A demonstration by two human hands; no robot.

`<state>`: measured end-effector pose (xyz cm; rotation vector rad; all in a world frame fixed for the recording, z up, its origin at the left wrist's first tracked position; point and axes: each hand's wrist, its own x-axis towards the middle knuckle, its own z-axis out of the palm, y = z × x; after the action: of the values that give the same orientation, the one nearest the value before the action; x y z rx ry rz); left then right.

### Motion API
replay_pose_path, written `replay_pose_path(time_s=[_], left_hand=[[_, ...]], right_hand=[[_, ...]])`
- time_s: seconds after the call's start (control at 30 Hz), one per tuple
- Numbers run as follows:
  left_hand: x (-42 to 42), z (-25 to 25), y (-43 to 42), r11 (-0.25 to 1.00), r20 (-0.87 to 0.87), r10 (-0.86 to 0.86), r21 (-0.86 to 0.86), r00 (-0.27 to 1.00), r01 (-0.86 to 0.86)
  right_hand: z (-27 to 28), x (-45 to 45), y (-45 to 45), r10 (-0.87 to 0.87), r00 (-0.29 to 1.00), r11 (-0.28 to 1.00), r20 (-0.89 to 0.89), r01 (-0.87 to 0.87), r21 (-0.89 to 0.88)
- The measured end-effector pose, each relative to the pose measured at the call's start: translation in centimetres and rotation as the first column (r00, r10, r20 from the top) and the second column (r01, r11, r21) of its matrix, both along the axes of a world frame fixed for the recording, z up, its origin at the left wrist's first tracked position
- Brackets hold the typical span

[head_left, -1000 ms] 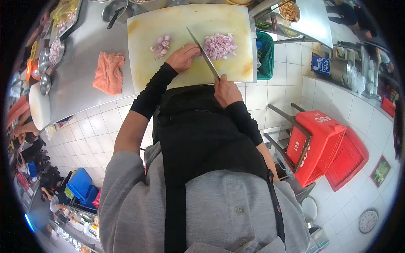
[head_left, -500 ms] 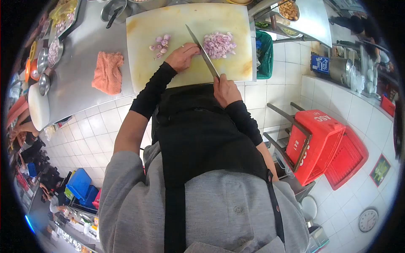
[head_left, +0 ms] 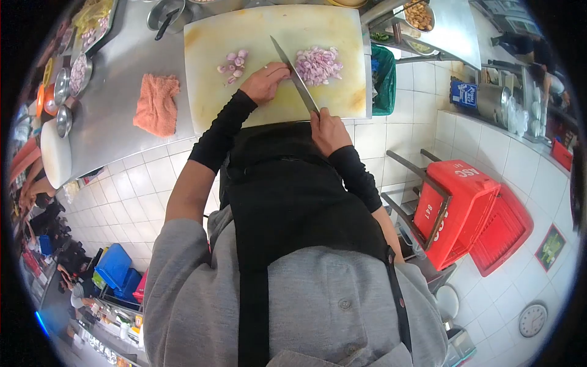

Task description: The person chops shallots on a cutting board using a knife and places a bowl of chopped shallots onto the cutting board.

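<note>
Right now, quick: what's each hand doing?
Left hand: fingers curled on the board, by the blade; anything pinched is hidden.
Right hand: closed around the handle end of the knife.

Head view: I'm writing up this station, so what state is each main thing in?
Knife, gripped in the right hand.
Left hand, fingers bent beside the blade.
Right-hand shallots, cut up, heaped.
Left-hand shallots, loosely scattered; whole or cut unclear.
Cutting board, stained.
Orange cloth, rumpled, unfolded.
</note>
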<state>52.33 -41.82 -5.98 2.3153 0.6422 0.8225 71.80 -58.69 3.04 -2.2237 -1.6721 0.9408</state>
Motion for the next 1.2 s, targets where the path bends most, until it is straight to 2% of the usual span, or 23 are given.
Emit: replay_pose_path(time_s=[0.07, 0.17, 0.37, 0.47, 0.57, 0.67, 0.77, 0.87, 0.97, 1.07, 1.2], left_hand=[[0.0, 0.1, -0.1, 1.0, -0.005, 0.009, 0.003, 1.0, -0.009], [0.0, 0.1, 0.0, 0.999, -0.013, 0.004, -0.04, 1.0, -0.004], [0.2, 0.4, 0.0, 1.0, -0.015, -0.001, 0.005, 1.0, 0.001], [0.2, 0.7, -0.4, 1.0, -0.041, 0.009, -0.018, 0.999, -0.01], [-0.3, 1.1, -0.1, 0.99, -0.105, 0.066, 0.129, 0.992, -0.052], [-1.9, 2.1, 0.8, 0.884, -0.128, 0.439, 0.241, 0.889, -0.401], [-2.6, 4.1, 1.5, 0.721, -0.307, 0.692, 0.326, 0.653, -0.611], [-3.0, 3.5, 2.8, 0.787, -0.478, 0.614, 0.321, 0.627, -0.527], [-2.1, 3.1, 2.7, 0.852, -0.435, 0.523, 0.288, 0.733, -0.437], [-0.1, 1.9, 0.8, 0.951, -0.346, 0.294, 0.016, 0.891, -0.308], [1.3, 1.8, -1.8, 0.94, -0.173, 0.237, -0.208, 0.956, -0.271]], right_hand=[[0.5, 0.2, -0.1, 0.0, 1.0, 1.0, -0.023, 0.0, -0.026], [-0.8, 0.3, 0.1, 0.03, 0.999, 0.999, -0.024, -0.029, 0.032], [-3.5, -1.0, 1.3, 0.025, 1.0, 0.995, 0.007, -0.025, 0.099], [-3.4, -0.8, 1.6, -0.002, 1.0, 0.997, -0.017, 0.004, 0.073], [-2.3, -0.3, 1.3, -0.018, 0.997, 0.988, -0.071, 0.028, 0.153], [-1.0, 0.2, 0.0, -0.096, 0.988, 0.989, -0.121, 0.108, 0.099], [-2.1, 0.8, -1.4, 0.054, 0.995, 0.985, -0.08, -0.04, 0.165], [-3.0, 0.8, -1.4, 0.043, 0.996, 0.993, -0.082, -0.034, 0.111], [-3.0, 0.8, -1.0, -0.047, 0.998, 0.998, -0.039, 0.049, 0.037], [-2.8, 0.9, -0.9, -0.06, 0.997, 0.997, -0.039, 0.062, 0.044], [-2.6, 1.0, -1.1, -0.053, 0.999, 0.997, -0.011, 0.053, 0.048]])
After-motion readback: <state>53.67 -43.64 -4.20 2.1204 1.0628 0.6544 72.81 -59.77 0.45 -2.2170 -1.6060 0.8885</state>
